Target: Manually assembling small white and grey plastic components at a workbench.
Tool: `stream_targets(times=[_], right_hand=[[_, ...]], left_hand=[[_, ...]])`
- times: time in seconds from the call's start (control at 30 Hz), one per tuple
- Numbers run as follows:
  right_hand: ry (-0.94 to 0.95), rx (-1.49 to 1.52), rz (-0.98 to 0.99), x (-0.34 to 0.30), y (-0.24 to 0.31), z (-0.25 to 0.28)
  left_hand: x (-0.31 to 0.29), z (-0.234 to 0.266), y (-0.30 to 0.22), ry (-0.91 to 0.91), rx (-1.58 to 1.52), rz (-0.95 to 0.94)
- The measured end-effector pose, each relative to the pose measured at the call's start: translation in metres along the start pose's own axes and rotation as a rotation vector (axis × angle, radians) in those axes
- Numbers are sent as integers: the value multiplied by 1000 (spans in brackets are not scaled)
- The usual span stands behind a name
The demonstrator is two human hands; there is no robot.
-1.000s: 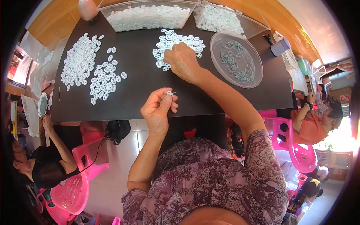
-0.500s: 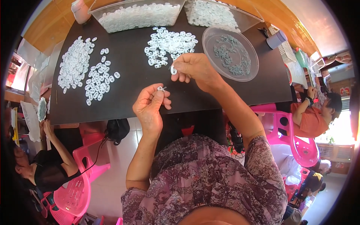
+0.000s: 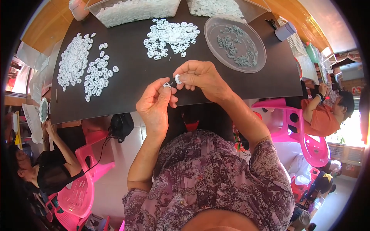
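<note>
My left hand (image 3: 154, 109) pinches a small white plastic piece (image 3: 166, 85) between thumb and fingertips, with a thin grey pin (image 3: 171, 83) standing out of it. Close by, my right hand (image 3: 206, 80) grips an oval white two-holed piece (image 3: 177, 79) at its thumb and forefinger. The two pieces almost meet above the table's near edge; whether the pin touches the oval one I cannot tell. Beyond my hands lies a pile of white pieces (image 3: 173, 35). To its right, a round clear tray (image 3: 208, 35) carries many grey pins (image 3: 235, 46).
Two clear bins (image 3: 101, 17) of white parts stand at the back. Finished-looking oval pieces (image 3: 75, 57) form heaps on the left. A lidded cup (image 3: 285, 31) is at the right. Co-workers sit on both sides, near pink chairs (image 3: 79, 196).
My right hand has come down toward my left, bringing the oval piece close to the pin. The table has shifted slightly upward in view. A loose pin now shows below the middle pile.
</note>
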State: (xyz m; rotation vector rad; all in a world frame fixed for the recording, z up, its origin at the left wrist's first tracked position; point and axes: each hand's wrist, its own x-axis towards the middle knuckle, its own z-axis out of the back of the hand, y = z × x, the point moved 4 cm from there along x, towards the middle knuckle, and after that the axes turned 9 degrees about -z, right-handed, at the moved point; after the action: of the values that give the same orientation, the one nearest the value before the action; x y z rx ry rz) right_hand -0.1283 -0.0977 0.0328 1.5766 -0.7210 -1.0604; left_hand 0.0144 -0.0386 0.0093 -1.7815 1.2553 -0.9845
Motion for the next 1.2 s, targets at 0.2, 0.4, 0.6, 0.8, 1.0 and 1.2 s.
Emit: stream_targets(times=[0.2,0.4,0.6,0.8,1.0,1.2], right_hand=[[-35,-69,54,-5,4,-5],[-62,-101,130,-6,1,-11],[-64,-141,153,-4,-6,-13],[-74,-180,167,-6,-5,-18],[-164,-349,276,-9,-6,-19],[-182,-152,162,-10,-8,-22]], left_hand=[[-3,-3,3,-8,22,13],[-4,-3,2,-9,48,20],[-4,0,3,-30,60,41],[-3,0,2,-20,62,46],[-4,2,8,-28,22,55],[-4,0,12,-30,-25,55]])
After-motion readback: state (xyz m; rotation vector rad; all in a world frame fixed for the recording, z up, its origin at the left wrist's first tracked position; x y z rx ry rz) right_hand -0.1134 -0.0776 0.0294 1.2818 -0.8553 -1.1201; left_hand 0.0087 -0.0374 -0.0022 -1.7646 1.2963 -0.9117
